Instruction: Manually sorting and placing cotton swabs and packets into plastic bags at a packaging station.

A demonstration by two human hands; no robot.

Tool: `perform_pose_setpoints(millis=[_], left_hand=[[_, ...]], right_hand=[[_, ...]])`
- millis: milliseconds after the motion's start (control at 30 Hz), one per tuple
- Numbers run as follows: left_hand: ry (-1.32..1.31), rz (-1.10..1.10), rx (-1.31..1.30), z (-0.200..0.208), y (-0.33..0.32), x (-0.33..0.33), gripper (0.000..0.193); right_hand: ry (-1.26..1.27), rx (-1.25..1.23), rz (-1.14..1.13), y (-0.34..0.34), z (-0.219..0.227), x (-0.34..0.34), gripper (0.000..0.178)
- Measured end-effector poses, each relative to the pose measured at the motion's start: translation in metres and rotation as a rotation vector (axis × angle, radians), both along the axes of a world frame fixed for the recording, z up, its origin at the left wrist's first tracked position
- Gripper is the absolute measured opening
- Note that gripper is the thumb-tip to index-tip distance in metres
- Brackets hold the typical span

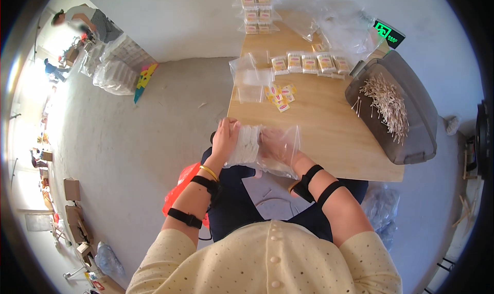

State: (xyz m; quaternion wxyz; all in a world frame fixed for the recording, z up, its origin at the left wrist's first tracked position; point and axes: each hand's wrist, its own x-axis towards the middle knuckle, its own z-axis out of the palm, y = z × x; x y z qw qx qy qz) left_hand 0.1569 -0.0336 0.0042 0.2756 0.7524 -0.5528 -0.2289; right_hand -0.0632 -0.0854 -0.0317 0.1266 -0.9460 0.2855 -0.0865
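At the near left corner of the table, a clear plastic bag (292,139) lies sideways between my hands, with a row of white packs (246,142) in its left part. My left hand (225,139) is closed round the bag's left end. My right hand (275,144) shows through the plastic, inside the bag's mouth, its curled fingers gripping the right end of the packs. The film partly blurs those fingers. Just beyond lie loose yellow-and-white cards (280,96) and flat empty clear bags (252,78).
Small swab packs (310,64) stand in a row across the wooden table (324,124). A grey bin (417,139) of loose cotton swabs (386,103) tilts at the right. Stacked packs (257,13) and clear film (342,31) sit at the far end. A red bag (180,188) hangs by my left leg.
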Motion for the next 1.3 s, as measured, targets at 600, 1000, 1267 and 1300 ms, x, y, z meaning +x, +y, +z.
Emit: perform_pose_setpoints(millis=[600,1000,1267,1300], left_hand=[[-0.566,-0.42,-0.06,0.049,0.027,-0.063,0.045],[-0.452,-0.387,-0.024,0.046,0.023,-0.063,0.051],[-0.466,-0.395,-0.014,0.046,0.023,-0.059,0.056],[-0.464,-0.397,-0.017,0.046,0.022,-0.059,0.056]], right_hand=[[-0.191,1.179,-0.491,-0.11,0.053,-0.129,0.022],[0.108,-0.229,-0.722,-0.276,0.037,-0.007,0.024],[0.12,-0.22,-1.07,-0.271,0.041,0.023,0.043],[0.035,-0.162,-1.047,-0.275,0.039,0.019,0.042]])
